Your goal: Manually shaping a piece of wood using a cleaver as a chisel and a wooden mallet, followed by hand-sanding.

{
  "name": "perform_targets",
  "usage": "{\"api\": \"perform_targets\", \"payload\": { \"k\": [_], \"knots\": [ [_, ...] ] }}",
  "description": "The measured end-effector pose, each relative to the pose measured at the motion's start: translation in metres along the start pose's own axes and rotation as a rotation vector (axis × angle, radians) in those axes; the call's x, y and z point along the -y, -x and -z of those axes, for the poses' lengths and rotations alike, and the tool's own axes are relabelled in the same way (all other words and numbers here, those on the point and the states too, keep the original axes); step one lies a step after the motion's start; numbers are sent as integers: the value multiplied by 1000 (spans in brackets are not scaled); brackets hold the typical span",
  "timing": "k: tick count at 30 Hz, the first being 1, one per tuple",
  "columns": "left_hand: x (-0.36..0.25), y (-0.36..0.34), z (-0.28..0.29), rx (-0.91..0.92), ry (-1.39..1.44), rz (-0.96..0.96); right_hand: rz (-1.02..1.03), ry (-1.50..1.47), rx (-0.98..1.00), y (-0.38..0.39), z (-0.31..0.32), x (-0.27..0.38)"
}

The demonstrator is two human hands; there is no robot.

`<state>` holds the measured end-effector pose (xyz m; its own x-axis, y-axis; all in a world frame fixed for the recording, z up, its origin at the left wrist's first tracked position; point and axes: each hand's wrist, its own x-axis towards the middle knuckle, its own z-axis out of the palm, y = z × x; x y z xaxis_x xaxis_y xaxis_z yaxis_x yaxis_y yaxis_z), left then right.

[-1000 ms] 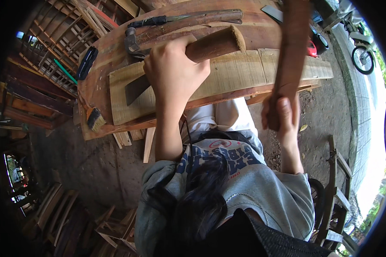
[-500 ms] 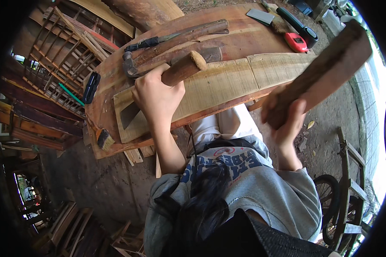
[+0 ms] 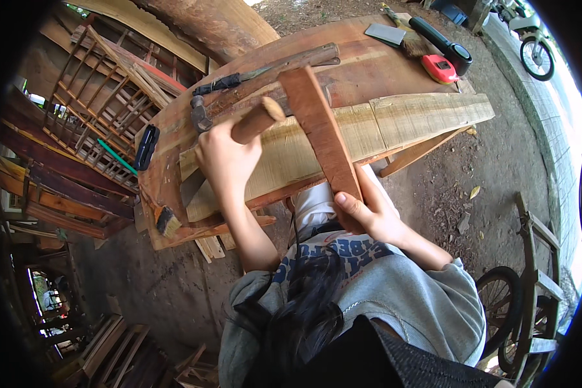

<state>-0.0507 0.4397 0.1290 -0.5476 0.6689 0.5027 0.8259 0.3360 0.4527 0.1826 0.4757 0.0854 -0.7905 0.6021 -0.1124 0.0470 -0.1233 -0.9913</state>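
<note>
Brown tabletop (image 3: 368, 74), pale board (image 3: 423, 115), dark floor (image 3: 155, 284)

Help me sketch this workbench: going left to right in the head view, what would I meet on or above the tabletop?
Dark oblong object → left hand gripping a round wooden handle → long wooden block → flat grey piece → red tape measure.
</note>
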Motion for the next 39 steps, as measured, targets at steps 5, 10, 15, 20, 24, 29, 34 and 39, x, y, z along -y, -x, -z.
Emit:
{"api": "perform_targets", "payload": {
  "k": [5,10,15,20,24,29,34,39],
  "knots": [
    [-23,7,6,13,122,-168,85,-280,-374,12,21,0],
    [-124,43,-38,271,340,-562,234,-347,-712,34,70,-12],
    [-187,72,-82,439,412,-795,374,-340,-1196,85,117,-1],
    [-201,69,-87,434,391,-644,728,-162,-1329,143,141,32],
    [-183,52,-80,440,309,-469,1127,-331,-1251,159,159,26],
    [-162,49,-69,336,263,-403,652,40,-927,120,93,-48],
    [-127,40,-60,394,86,-235,523,-185,-923,125,101,-6],
    [-115,45,-55,178,176,-310,674,-234,-885,87,67,-17]
  ]
}}
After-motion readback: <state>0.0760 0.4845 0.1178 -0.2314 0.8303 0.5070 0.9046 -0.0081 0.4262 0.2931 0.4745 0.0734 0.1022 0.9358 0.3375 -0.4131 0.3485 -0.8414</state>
